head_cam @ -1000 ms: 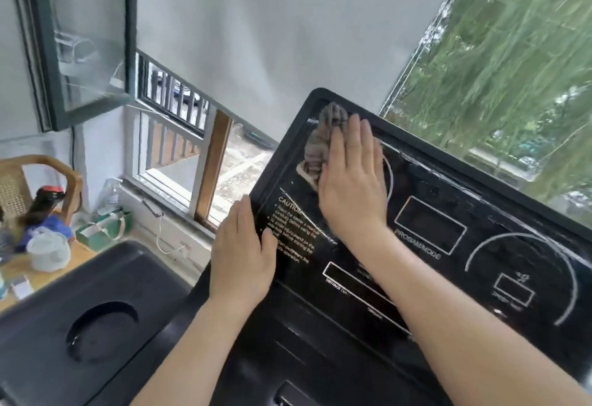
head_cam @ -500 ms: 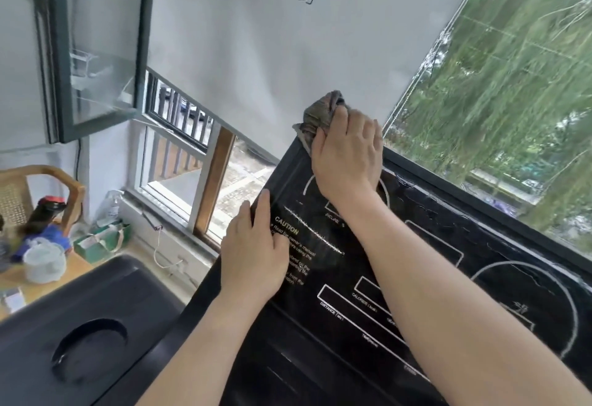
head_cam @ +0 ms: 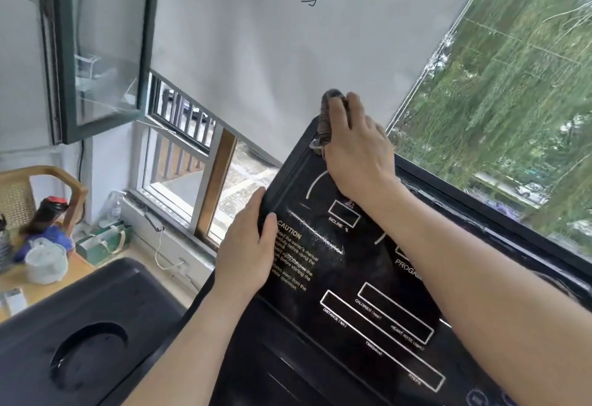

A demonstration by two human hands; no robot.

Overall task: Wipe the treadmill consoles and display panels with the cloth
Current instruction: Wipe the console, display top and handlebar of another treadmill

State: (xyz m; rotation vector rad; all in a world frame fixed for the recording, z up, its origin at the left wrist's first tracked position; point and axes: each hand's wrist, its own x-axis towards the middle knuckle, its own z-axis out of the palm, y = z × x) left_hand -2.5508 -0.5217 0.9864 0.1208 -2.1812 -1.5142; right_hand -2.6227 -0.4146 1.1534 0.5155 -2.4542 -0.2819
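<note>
Cloth (head_cam: 329, 107) (grey-brown and bunched) sits on the display panel (head_cam: 352, 277) at its eleven o'clock corner and rises past the top edge. The right hand (head_cam: 357, 152) covers it, fingers curled down over the wad and pressing it onto the glossy black surface; only the cloth's upper part shows beyond the fingertips. The left hand (head_cam: 246, 245) clasps the panel's nine o'clock edge, fingers round the rim and thumb lying on the face beside the CAUTION label (head_cam: 293, 255). Printed boxes marked INCLINE, CALORIES and DISTANCE run toward five o'clock beside the right forearm. At seven o'clock in the view lies a second console (head_cam: 128, 293), black, with a round cup recess (head_cam: 89, 357). At nine o'clock a wooden chair (head_cam: 75, 187) stands behind a dark bottle (head_cam: 45, 213) with a red cap. An open window sash (head_cam: 145, 37) hangs at ten o'clock.
</note>
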